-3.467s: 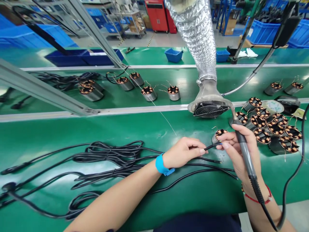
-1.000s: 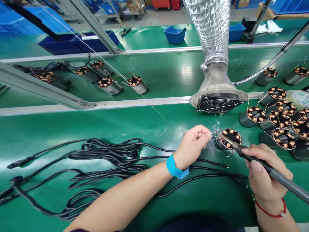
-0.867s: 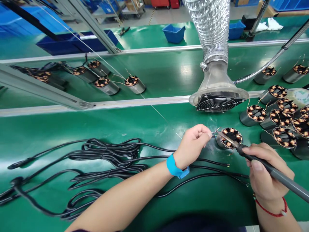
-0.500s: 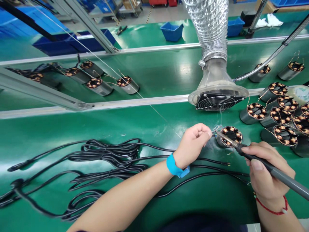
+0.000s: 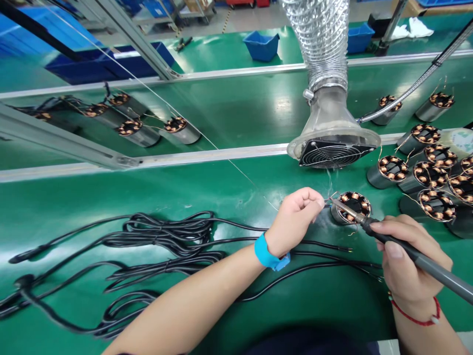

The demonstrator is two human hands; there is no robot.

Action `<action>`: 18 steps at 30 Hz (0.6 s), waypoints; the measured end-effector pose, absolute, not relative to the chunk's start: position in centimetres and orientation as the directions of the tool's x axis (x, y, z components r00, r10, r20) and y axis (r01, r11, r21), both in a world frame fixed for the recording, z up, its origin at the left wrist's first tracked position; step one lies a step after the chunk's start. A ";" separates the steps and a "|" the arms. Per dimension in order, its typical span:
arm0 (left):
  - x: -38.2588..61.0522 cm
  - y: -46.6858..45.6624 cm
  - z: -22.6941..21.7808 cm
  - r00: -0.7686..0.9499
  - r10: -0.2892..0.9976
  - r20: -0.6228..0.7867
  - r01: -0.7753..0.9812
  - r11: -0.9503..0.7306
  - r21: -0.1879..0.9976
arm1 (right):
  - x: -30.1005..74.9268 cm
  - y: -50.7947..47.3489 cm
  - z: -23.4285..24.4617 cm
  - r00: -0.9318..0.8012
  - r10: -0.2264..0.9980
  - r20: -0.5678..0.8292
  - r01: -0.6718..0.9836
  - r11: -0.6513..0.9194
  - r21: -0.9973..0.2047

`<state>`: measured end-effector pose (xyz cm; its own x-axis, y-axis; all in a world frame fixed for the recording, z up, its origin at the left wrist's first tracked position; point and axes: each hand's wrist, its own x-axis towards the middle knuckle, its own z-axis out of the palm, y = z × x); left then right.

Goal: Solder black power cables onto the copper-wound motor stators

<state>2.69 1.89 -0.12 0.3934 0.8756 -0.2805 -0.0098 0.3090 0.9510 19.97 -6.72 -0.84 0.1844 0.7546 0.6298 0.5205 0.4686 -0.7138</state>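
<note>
My right hand (image 5: 410, 261) is wrapped round a soldering iron (image 5: 417, 257). The iron's tip points left, crossing over the rim of a motor stator (image 5: 353, 207) with copper windings, and meets thin wire ends just left of it. At those wire ends, my left hand (image 5: 299, 209) has thumb and fingers pinched on a thin wire (image 5: 326, 201); a blue bit shows by the fingertips. A fine solder strand (image 5: 242, 172) runs down from the upper left to behind my left hand. Smoke rises from the tip.
A fume extractor hood (image 5: 334, 133) hangs above the work. More stators (image 5: 392, 170) crowd the right side. Coiled black cables (image 5: 166, 231) lie at left, under and beside my left forearm. Beyond a metal rail (image 5: 221, 154) stand further stators (image 5: 181, 130) and a blue bin (image 5: 261, 46).
The stators beyond the rail have shifted left. The smoke has changed shape and spread upward towards the hood. Both hands and the soldering iron have stayed nearly in place.
</note>
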 end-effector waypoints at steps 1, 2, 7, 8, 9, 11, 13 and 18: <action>2.7 1.9 -0.1 0.395 0.875 -0.279 -0.011 0.308 0.951 | 20.0 -6.7 -0.8 0.192 0.752 0.630 0.521 0.466 -0.715; 2.7 1.9 -0.2 0.397 0.874 -0.279 -0.011 0.308 0.951 | 20.0 -6.7 -0.9 0.200 0.746 0.635 0.524 0.466 -0.713; 2.8 2.0 -0.1 0.396 0.875 -0.279 -0.002 0.305 0.952 | 20.0 -6.7 -1.0 0.215 0.720 0.660 0.550 0.469 -0.691; 2.8 2.0 -0.1 0.397 0.875 -0.279 0.001 0.304 0.953 | 20.0 -6.7 -1.0 0.208 0.729 0.652 0.547 0.466 -0.696; 2.7 2.1 -0.1 0.399 0.874 -0.277 0.002 0.301 0.953 | 19.9 -6.7 -1.0 0.203 0.736 0.646 0.541 0.465 -0.700; 2.7 2.1 -0.2 0.404 0.874 -0.269 0.000 0.294 0.956 | 19.9 -6.7 -0.9 0.198 0.733 0.651 0.536 0.475 -0.698; 2.7 2.0 -0.2 0.403 0.876 -0.265 -0.001 0.290 0.957 | 19.9 -6.6 -0.9 0.203 0.726 0.657 0.534 0.480 -0.696; 2.7 2.0 -0.3 0.393 0.879 -0.269 0.005 0.291 0.957 | 19.9 -6.4 -1.1 0.195 0.717 0.669 0.572 0.471 -0.671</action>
